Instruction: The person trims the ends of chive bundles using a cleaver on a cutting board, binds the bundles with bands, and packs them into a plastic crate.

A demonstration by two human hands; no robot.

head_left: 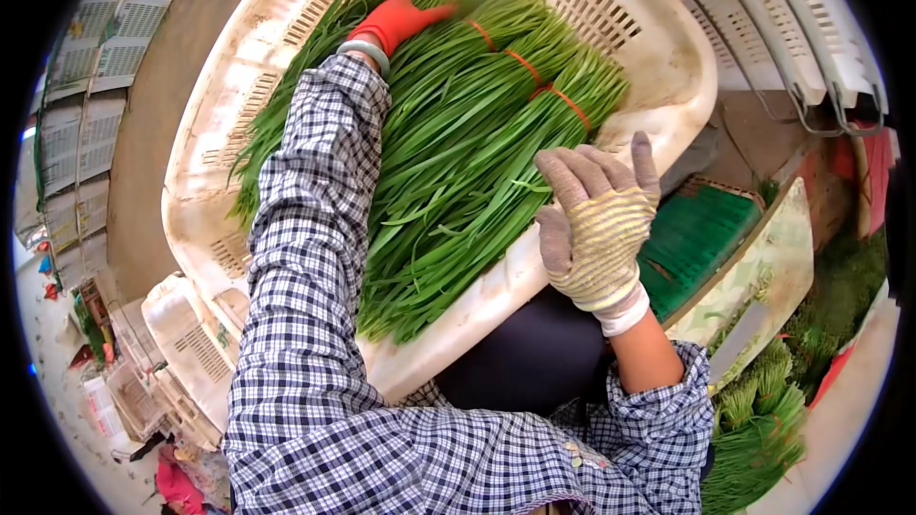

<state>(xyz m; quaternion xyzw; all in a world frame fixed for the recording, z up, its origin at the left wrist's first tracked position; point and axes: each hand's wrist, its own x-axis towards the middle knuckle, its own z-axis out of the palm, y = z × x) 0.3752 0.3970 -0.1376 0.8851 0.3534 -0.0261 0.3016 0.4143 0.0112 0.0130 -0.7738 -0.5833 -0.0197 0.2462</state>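
Bundles of long green chives point(458, 153), tied with red-orange bands, lie side by side in a white plastic crate point(679, 57). My left hand point(396, 24), in a red glove, reaches to the crate's far side and is closed over a bundle of chives point(358, 14); some fingertips are hidden among the leaves. My right hand point(606, 224) wears a striped glove with grey-brown fingers. Its fingers are apart, with nothing in them, above the crate's near right rim.
At the right, beside a green mat-like surface point(701, 243), stands a pale board point(763, 257). More chives point(763, 439) lie at lower right. White crates line the left point(95, 52) and upper right point(763, 19). A smaller white crate point(186, 334) sits at left.
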